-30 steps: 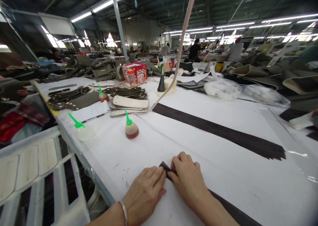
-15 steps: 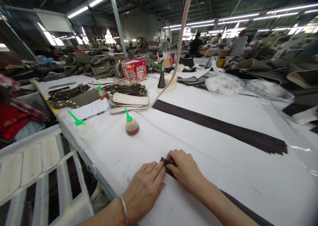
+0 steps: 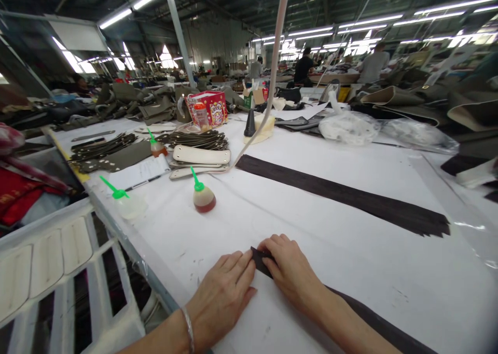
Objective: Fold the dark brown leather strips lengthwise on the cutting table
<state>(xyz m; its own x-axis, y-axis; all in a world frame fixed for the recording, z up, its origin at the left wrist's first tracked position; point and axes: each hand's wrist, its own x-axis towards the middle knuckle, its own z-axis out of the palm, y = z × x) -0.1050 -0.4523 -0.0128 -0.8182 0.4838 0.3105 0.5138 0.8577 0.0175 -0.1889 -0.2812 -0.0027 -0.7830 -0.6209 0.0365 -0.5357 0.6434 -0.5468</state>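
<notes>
A long dark leather strip [image 3: 361, 315] runs along the near edge of the white table [image 3: 319, 229]. My left hand [image 3: 222, 294] lies flat on the table, fingers together, its fingertips touching the strip's left end. My right hand [image 3: 290, 271] rests on top of that end with its fingers curled down and pressed onto it. A silver bangle sits on my left wrist. A second dark strip [image 3: 342, 196] lies farther away across the middle of the table.
A small glue bottle with a green nozzle [image 3: 202, 194] stands ahead of my hands; a clear one [image 3: 126, 201] lies near the table's left edge. Stacked leather pieces [image 3: 200, 154], a red box [image 3: 208, 108], plastic bags [image 3: 348, 126] and distant workers fill the back. A white rack [image 3: 50, 271] stands at left.
Both hands stay on the strip's end and have barely shifted; the view has drifted slightly.
</notes>
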